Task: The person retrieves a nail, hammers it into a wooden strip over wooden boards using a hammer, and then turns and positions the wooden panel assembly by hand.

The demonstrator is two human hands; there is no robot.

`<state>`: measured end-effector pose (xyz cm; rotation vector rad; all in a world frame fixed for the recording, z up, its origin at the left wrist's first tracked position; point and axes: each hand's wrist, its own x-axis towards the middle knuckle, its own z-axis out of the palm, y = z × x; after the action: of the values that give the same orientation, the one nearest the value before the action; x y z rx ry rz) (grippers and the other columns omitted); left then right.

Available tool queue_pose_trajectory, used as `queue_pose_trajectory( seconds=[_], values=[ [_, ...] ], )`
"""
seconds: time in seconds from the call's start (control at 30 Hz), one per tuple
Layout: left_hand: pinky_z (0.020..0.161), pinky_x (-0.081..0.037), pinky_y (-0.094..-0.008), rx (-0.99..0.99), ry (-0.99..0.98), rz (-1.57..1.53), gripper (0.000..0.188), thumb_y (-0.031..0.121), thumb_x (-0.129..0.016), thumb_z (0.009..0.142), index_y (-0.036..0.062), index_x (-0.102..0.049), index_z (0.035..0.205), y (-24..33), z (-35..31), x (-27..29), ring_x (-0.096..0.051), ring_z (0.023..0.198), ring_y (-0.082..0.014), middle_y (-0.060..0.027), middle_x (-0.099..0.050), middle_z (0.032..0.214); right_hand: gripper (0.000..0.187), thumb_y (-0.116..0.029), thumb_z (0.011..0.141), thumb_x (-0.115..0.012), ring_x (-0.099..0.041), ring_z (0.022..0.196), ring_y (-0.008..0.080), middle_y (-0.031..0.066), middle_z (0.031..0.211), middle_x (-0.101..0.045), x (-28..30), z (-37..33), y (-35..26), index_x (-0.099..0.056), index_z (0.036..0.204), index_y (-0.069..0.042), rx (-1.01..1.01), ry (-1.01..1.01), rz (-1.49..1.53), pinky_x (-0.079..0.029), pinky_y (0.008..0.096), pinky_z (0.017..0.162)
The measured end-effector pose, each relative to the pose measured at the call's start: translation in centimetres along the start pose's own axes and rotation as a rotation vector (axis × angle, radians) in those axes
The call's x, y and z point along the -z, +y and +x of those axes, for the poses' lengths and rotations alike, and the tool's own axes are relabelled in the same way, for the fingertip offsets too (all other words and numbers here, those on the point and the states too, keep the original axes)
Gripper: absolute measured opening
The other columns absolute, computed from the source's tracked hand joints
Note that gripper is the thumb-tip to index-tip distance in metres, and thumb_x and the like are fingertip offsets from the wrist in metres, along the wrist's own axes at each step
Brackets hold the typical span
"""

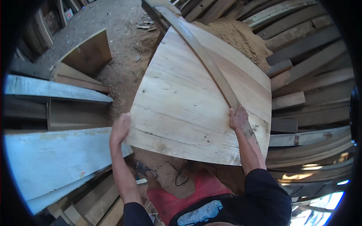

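Note:
A wide panel of pale wood boards (181, 98) lies in front of me, with visible grain, knots and a few dark marks. At its left edge is my left hand (120, 126), closed around the rim, slightly smeared by motion. A long, narrow wooden batten (203, 56) runs diagonally across the panel, from the far left down toward my right forearm. My right hand (238, 117) grips the batten near its lower end, thumb on the left side. Part of the batten is hidden under this hand and forearm.
Stacked lumber (313, 94) fills the right side. A sawdust heap (241, 41) lies behind the panel. On the left are a whitish board (56, 162), another pale plank (56, 88) and a brown curved panel (88, 54). A dark cable (179, 175) lies on the dirt floor near my feet.

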<state>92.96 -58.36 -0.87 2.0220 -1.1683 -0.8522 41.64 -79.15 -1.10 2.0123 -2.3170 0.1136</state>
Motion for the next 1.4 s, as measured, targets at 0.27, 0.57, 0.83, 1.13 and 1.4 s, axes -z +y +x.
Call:
queue_pose_trajectory(
  seconds=[0.27, 0.57, 0.83, 1.13, 1.4],
  values=[
    [0.086, -0.043, -0.0604, 0.156, 0.103, 0.305, 0.05, 0.045, -0.037, 0.102, -0.0003, -0.059, 0.104, 4.4, -0.4, -1.6, -0.055, 0.102, -0.0552, -0.0353, -0.062, 0.1, 0.071, -0.055, 0.091, -0.054, -0.034, 0.136, 0.0362, 0.0153, 0.147, -0.039, 2.2, -0.4, 0.0, -0.034, 0.15, -0.021, -0.03, -0.074, 0.069, -0.026, 0.0523, 0.112],
    [0.086, -0.044, -0.0576, 0.17, 0.065, 0.314, 0.05, 0.043, -0.036, 0.103, -0.0019, -0.059, 0.104, 4.4, -1.3, -1.7, -0.055, 0.105, -0.0541, -0.0348, -0.061, 0.103, 0.056, -0.037, 0.092, -0.058, -0.044, 0.126, 0.0406, 0.0217, 0.136, -0.049, 4.1, -4.9, 4.2, -0.045, 0.137, -0.008, 0.004, 0.04, 0.197, -0.035, 0.0527, 0.105],
    [0.09, -0.044, -0.051, 0.206, -0.007, 0.295, 0.056, 0.046, -0.037, 0.102, -0.0057, -0.058, 0.104, 6.6, 2.2, -0.9, -0.057, 0.108, -0.051, -0.034, -0.062, 0.109, 0.049, -0.052, 0.099, -0.049, -0.065, 0.08, 0.0268, 0.0089, 0.086, -0.064, 4.0, -24.8, 14.9, -0.056, 0.106, -0.004, -1.049, -0.84, 1.412, -0.053, 0.0442, 0.074],
    [0.095, -0.043, -0.0516, 0.142, 0.03, 0.23, 0.062, 0.05, -0.036, 0.101, -0.004, -0.061, 0.119, 7.4, 8.1, -3.1, -0.056, 0.113, -0.0495, -0.0329, -0.063, 0.113, 0.054, -0.046, 0.104, -0.039, -0.045, 0.132, 0.0312, 0.0099, 0.144, -0.049, 0.7, -22.9, 10.2, -0.041, 0.144, -0.011, -1.103, -0.183, 2.319, -0.031, 0.0506, 0.115],
    [0.096, -0.042, -0.0546, 0.088, -0.022, 0.266, 0.067, 0.051, -0.029, 0.103, -0.0061, -0.062, 0.116, 8.4, 6.2, -2.2, -0.054, 0.114, -0.0507, -0.0335, -0.062, 0.114, 0.047, -0.041, 0.105, -0.039, -0.048, 0.129, 0.0296, 0.0086, 0.142, -0.051, 0.6, -22.9, 10.1, -0.045, 0.14, -0.01, -1.226, -0.077, 2.223, -0.037, 0.0521, 0.111]
  ],
)
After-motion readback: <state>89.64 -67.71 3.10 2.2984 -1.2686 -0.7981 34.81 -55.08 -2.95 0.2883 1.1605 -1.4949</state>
